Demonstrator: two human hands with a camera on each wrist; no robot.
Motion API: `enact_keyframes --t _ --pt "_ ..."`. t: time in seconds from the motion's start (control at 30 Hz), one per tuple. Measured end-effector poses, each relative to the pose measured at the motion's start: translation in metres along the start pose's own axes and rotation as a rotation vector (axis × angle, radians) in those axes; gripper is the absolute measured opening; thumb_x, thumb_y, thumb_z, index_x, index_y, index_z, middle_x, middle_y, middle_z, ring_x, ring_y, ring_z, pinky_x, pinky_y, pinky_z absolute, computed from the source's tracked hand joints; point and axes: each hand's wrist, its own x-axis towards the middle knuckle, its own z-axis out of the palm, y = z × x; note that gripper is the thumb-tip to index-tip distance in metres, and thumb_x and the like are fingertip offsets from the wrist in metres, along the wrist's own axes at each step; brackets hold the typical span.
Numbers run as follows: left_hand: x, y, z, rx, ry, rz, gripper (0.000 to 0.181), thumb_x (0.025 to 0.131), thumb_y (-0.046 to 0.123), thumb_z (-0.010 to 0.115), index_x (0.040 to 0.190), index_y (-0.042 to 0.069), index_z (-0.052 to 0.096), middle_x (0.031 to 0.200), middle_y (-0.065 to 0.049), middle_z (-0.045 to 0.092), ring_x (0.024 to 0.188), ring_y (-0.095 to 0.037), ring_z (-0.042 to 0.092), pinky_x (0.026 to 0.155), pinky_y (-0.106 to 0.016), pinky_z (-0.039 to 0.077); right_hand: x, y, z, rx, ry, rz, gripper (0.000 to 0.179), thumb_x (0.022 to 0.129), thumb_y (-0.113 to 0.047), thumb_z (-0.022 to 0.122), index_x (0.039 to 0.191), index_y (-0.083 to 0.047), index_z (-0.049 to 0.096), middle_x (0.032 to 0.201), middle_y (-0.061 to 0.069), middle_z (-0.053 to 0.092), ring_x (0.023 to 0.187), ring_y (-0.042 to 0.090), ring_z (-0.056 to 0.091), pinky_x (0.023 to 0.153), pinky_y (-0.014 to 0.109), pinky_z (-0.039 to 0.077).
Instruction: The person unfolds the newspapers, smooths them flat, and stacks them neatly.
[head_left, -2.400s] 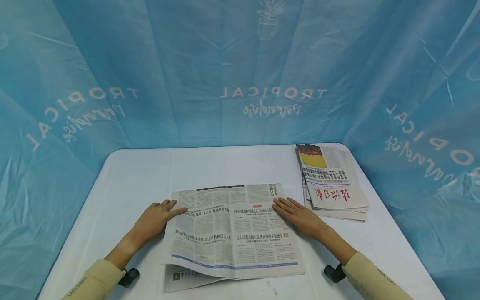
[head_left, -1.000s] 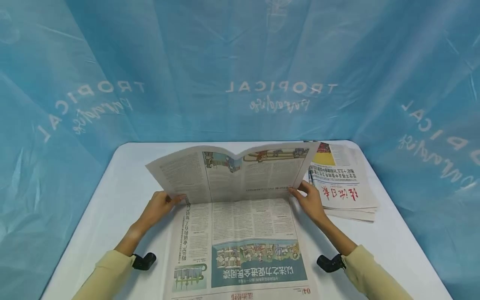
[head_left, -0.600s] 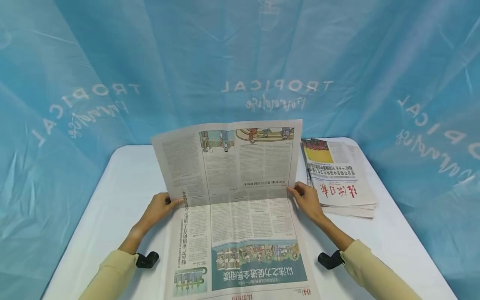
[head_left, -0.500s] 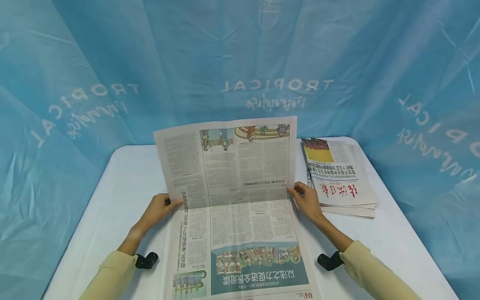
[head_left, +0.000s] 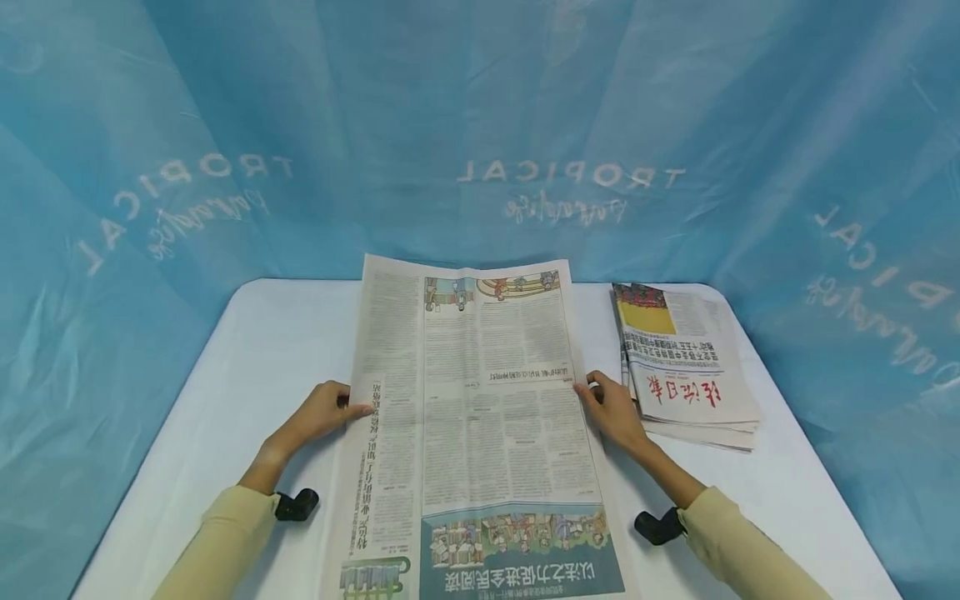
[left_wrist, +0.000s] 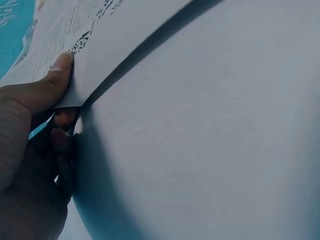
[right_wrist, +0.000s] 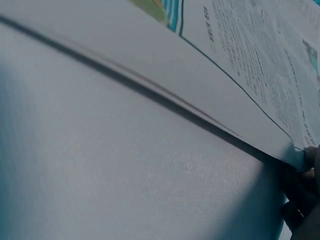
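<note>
An unfolded newspaper point(head_left: 472, 417) stretches lengthwise down the middle of the white table, its far end slightly raised and its near end cut off by the frame. My left hand point(head_left: 322, 412) pinches its left edge, thumb on top and fingers curled beneath, as the left wrist view shows on the sheet point(left_wrist: 55, 65). At the opposite edge, my right hand point(head_left: 611, 408) pinches the paper between thumb and fingers. In the right wrist view only part of that hand point(right_wrist: 302, 192) appears, at the newspaper's margin point(right_wrist: 150, 65). The edge lifts a little off the table there.
A stack of folded newspapers point(head_left: 686, 367) lies at the table's back right, close to my right hand. The white table point(head_left: 277, 333) ends at the back against a blue printed curtain point(head_left: 390, 125). Black wrist cameras point(head_left: 297, 505) sit at both cuffs.
The newspaper, first folded under both hands, was opened out. Its upper half then stood upright and has since tipped back away from me, nearly flat. Both hands keep their pinch at the sides.
</note>
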Motion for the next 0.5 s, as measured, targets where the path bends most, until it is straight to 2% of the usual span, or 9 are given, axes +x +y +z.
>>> enact_keyframes --t 0.2,0.3,0.4,0.5 --pt "0.014 0.009 -0.006 0.007 0.054 0.030 0.035 0.086 0.024 0.076 0.102 -0.006 0.069 0.069 -0.006 0.064 0.055 -0.012 0.051 0.053 -0.023 0.039 0.006 -0.003 -0.014 -0.046 -0.060 0.016 0.028 0.100 -0.025 0.057 0.107 0.001 0.060 0.065 0.007 0.064 0.050 0.010 0.044 0.046 0.025 0.034" --pt "0.020 0.011 -0.006 -0.002 0.043 0.038 0.033 0.086 0.024 0.076 0.101 -0.004 0.069 0.068 -0.005 0.064 0.054 -0.011 0.052 0.052 -0.023 0.039 0.005 -0.005 -0.023 -0.049 -0.107 0.031 0.031 0.099 -0.025 0.059 0.108 0.004 0.060 0.065 0.009 0.062 0.049 0.012 0.044 0.046 0.026 0.035" --pt "0.016 0.010 -0.006 0.006 0.006 0.002 0.031 0.085 0.023 0.077 0.097 -0.004 0.069 0.066 -0.004 0.063 0.053 -0.009 0.051 0.052 -0.022 0.038 0.000 -0.006 -0.026 -0.042 -0.181 0.067 0.032 0.097 -0.024 0.061 0.106 0.007 0.061 0.065 0.008 0.062 0.047 0.012 0.047 0.046 0.028 0.038" --pt "0.002 0.008 -0.006 0.030 -0.011 -0.074 0.031 0.083 0.023 0.078 0.095 -0.004 0.068 0.065 -0.005 0.064 0.053 -0.010 0.051 0.052 -0.023 0.038 -0.005 -0.010 -0.022 0.018 -0.268 0.129 0.031 0.096 -0.024 0.062 0.100 0.007 0.062 0.061 0.003 0.058 0.043 0.011 0.046 0.044 0.028 0.038"
